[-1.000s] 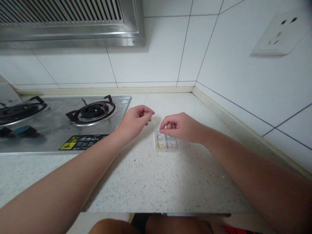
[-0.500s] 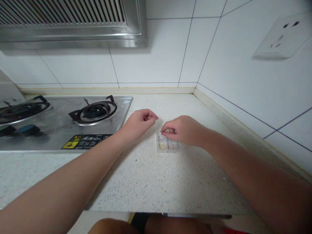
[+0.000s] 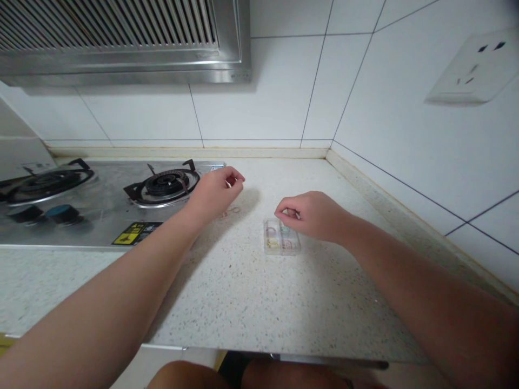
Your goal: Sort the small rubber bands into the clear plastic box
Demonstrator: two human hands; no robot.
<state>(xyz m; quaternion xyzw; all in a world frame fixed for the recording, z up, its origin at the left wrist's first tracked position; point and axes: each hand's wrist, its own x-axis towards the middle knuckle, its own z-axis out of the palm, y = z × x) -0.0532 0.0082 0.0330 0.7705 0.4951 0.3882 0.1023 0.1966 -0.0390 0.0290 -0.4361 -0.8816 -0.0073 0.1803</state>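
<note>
A small clear plastic box (image 3: 281,242) with several compartments of coloured rings lies on the speckled countertop (image 3: 251,302). My right hand (image 3: 312,214) hovers over the box's far edge, its fingers pinched together on something too small to make out. My left hand (image 3: 214,192) is raised to the left of the box, near the stove's corner, with its fingers curled in a pinch. Under it, on the counter, lies a small thin ring-like item (image 3: 231,211).
A steel gas stove (image 3: 101,202) with two burners and knobs fills the left. A range hood (image 3: 121,40) hangs above it. White tiled walls meet at the corner, and a wall socket (image 3: 472,67) is on the right wall. My knees show below the counter edge.
My left hand has moved left and away from the box, toward the stove corner; a small ring now shows on the counter beneath it. My right hand stays over the box.
</note>
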